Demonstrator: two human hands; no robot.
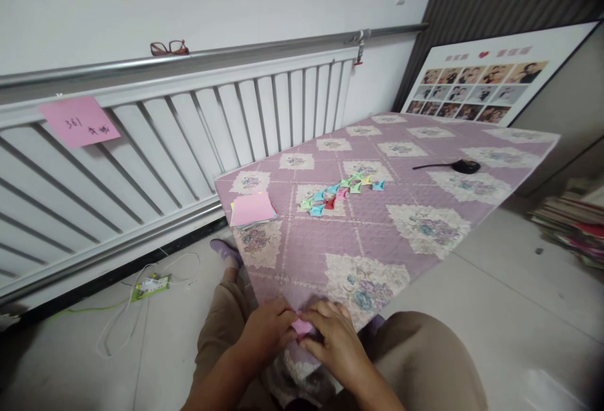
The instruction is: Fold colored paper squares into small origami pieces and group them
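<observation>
Between my two hands, at the near edge of the table, is a small folded piece of pink paper (pixel 302 326). The fingers of my left hand (pixel 270 330) pinch it from the left. My right hand (pixel 334 338) grips it from the other side, thumb below and fingers above. Farther up the cloth lie several small folded paper boats (pixel 341 193) in green, blue, pink, red and yellow, set in loose rows. A stack of square paper sheets (pixel 253 209), pink on top, rests at the table's left edge.
A patterned purple tablecloth (pixel 325 235) covers the table. Toward its right side lies a black ladle (pixel 465 166). A white radiator (pixel 198 128) runs along the left, with glasses (pixel 170 48) on the pipe above. A power strip (pixel 151 286) with cables is on the floor.
</observation>
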